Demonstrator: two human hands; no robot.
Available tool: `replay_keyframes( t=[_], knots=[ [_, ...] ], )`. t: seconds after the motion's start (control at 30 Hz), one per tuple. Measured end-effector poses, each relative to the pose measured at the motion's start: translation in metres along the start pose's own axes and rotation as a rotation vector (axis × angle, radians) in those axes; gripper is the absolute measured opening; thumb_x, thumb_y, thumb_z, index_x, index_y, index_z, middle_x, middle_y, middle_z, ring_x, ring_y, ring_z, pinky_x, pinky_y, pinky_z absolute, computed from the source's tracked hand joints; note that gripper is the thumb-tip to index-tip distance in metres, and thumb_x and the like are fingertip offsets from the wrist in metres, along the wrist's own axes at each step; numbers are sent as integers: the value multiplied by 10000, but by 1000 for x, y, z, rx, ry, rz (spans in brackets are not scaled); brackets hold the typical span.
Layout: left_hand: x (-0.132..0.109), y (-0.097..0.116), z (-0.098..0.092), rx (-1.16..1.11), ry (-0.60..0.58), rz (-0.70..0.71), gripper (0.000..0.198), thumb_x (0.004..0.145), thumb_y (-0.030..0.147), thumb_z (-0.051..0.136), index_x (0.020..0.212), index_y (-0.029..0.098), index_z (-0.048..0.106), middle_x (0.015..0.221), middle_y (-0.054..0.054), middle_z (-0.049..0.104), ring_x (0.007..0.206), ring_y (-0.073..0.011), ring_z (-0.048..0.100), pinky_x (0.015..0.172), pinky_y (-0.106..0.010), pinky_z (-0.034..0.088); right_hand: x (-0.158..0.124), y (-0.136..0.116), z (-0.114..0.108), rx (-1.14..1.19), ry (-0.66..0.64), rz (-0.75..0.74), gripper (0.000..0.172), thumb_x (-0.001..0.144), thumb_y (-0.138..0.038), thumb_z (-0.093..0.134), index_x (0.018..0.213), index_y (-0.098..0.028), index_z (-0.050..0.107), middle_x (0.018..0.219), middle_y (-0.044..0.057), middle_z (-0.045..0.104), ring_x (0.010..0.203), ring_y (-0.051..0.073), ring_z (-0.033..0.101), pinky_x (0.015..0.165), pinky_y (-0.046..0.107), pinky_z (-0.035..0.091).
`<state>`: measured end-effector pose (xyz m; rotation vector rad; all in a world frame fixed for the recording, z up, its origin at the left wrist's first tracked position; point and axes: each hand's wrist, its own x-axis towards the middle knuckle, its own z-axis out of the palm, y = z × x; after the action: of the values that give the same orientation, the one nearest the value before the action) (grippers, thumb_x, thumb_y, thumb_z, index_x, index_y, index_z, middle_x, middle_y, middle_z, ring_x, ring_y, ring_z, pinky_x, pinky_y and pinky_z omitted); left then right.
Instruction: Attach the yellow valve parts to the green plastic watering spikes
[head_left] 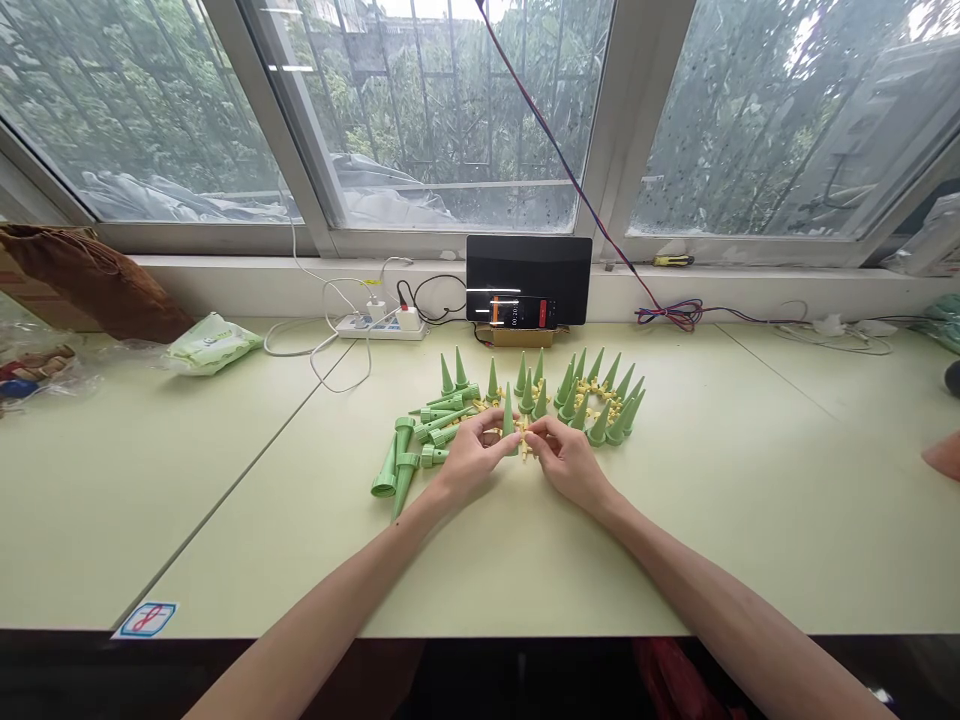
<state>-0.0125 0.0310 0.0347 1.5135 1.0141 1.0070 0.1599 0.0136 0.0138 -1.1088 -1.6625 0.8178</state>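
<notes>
My left hand (472, 455) is closed around an upright green plant-watering spike (508, 412), thumb on the near side. Between the thumb and fingers of my right hand (574, 462) is a small yellow valve (524, 445), close beside the spike; whether the two touch I cannot tell. Behind my right hand, several green spikes (621, 420) stand point up, with small yellow parts (598, 402) among them. More green spikes (442, 418) lie on their sides left of my left hand. Nearest me on that side are spikes with wide open ends (385, 488).
A dark tablet (529, 262) with a phone (517, 312) before it stands at the back. Left of it are a power strip (382, 328), loose white cables (352, 385) and a green packet (214, 345). Bundled wires (671, 315) lie back right. Part of a person (943, 457) shows at the right edge.
</notes>
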Motion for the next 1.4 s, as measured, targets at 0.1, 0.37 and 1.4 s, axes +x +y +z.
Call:
replay_keyframes(
  t=[0.1, 0.37, 1.4],
  knots=[
    [0, 0, -1, -6, -11, -7, 372, 789, 413, 726, 1073, 176, 680, 651, 13, 598, 553, -113, 556, 498, -222, 430, 0, 0, -1, -14, 2, -2, 291, 946, -449, 513, 814, -197, 574, 624, -23, 490, 540, 136, 408, 512, 274, 316],
    [0, -1, -2, -31, -55, -13, 349, 799, 398, 721, 1054, 166, 666, 675, 10, 596, 550, -97, 543, 491, -209, 407, 1, 0, -2, -63, 10, -2, 303, 947, -416, 496, 743, -197, 545, 593, -37, 411, 551, 132, 343, 528, 274, 265],
    [3, -5, -6, -133, -107, -75, 351, 772, 476, 750, 914, 171, 651, 577, 64, 373, 472, -44, 223, 396, -191, 191, 0, 0, 0, 73, -31, 9, 242, 936, -412, 540, 849, -189, 573, 686, -13, 531, 546, 124, 454, 507, 262, 343]
  ],
)
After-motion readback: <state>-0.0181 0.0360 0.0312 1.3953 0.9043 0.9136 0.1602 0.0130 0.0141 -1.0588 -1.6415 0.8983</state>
